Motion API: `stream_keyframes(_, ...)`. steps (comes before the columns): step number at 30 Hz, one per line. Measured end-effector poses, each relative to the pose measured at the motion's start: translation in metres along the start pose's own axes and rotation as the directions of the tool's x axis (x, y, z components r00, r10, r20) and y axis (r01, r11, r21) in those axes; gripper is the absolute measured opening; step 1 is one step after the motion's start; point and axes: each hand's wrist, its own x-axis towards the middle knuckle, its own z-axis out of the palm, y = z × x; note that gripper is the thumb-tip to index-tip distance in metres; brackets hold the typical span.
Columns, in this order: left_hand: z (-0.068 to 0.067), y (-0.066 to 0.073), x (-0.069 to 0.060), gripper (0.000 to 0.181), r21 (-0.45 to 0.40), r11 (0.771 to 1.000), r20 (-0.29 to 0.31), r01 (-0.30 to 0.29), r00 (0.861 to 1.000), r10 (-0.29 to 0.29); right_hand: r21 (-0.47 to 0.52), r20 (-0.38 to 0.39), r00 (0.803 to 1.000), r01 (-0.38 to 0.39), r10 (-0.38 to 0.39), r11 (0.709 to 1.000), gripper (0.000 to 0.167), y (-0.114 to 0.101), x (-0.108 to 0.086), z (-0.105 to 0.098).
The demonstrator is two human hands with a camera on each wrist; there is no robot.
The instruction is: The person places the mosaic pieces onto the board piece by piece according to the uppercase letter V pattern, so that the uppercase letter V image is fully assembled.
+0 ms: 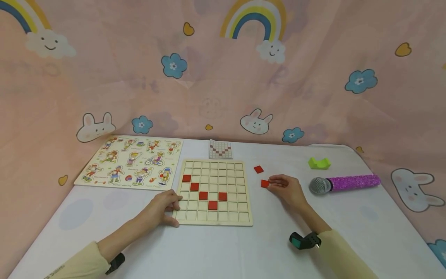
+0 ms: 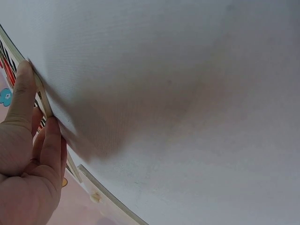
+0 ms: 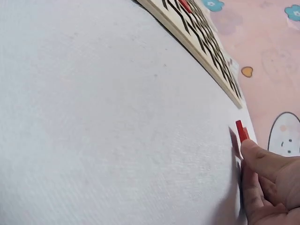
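Observation:
A wooden grid board (image 1: 232, 219) lies flat, with several red square tiles (image 1: 213, 205) in its cells. My left hand (image 1: 163, 207) holds the board at its lower left, fingers on the left edge and thumb near the corner; the left wrist view shows thumb and fingertips against the rim. To the right of the board, my right hand (image 1: 287, 190) pinches a red square tile (image 3: 240, 130) between thumb and fingers, low over the cloth. Another loose red tile (image 1: 258, 169) lies just beyond it. Behind the board stands a small pattern card (image 1: 220, 150) with a V of dark red squares.
A picture puzzle board (image 1: 132, 162) with figures lies at the back left. On the right are a microphone (image 1: 345, 183) with a glittery purple handle and a bright green curved block (image 1: 319, 163). A pink printed curtain (image 1: 209, 89) hangs behind the white-covered table (image 1: 223, 252).

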Motion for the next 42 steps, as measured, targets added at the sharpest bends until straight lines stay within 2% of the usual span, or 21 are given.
stream_keyframes(5, 0.0, 0.0, 0.0, 0.036, 0.01, 1.0, 0.004, 0.008, 1.0, -0.008, 0.012, 0.055, 0.998, 0.009, -0.009, 1.0, 0.04, 0.003, 0.001, -0.009)
stream_keyframes(14, 0.0, 0.001, 0.0, 0.035, 0.033, 0.999, 0.002, 0.01, 1.0, -0.01, 0.026, 0.061, 0.998, -0.017, 0.016, 1.0, 0.042, 0.008, 0.003, -0.012)
stream_keyframes(21, 0.0, 0.001, 0.0, 0.035, 0.038, 0.999, -0.008, 0.003, 1.0, -0.003, 0.032, 0.054, 0.997, -0.062, 0.06, 0.998, 0.042, 0.007, 0.001, -0.009)
stream_keyframes(28, 0.0, 0.002, 0.0, 0.035, 0.025, 1.0, -0.004, 0.0, 1.0, 0.0, 0.085, 0.073, 0.996, -0.051, 0.045, 0.995, 0.042, 0.003, -0.003, -0.004)
stream_keyframes(36, -0.001, 0.002, -0.001, 0.035, 0.005, 1.0, -0.009, -0.005, 1.0, 0.005, 0.043, 0.081, 0.996, -0.037, 0.034, 0.998, 0.044, -0.007, -0.005, 0.001)
stream_keyframes(42, 0.0, 0.002, -0.001, 0.035, 0.009, 1.0, -0.011, -0.008, 1.0, 0.008, 0.06, 0.086, 0.995, -0.051, 0.046, 0.997, 0.043, -0.012, -0.005, 0.009)
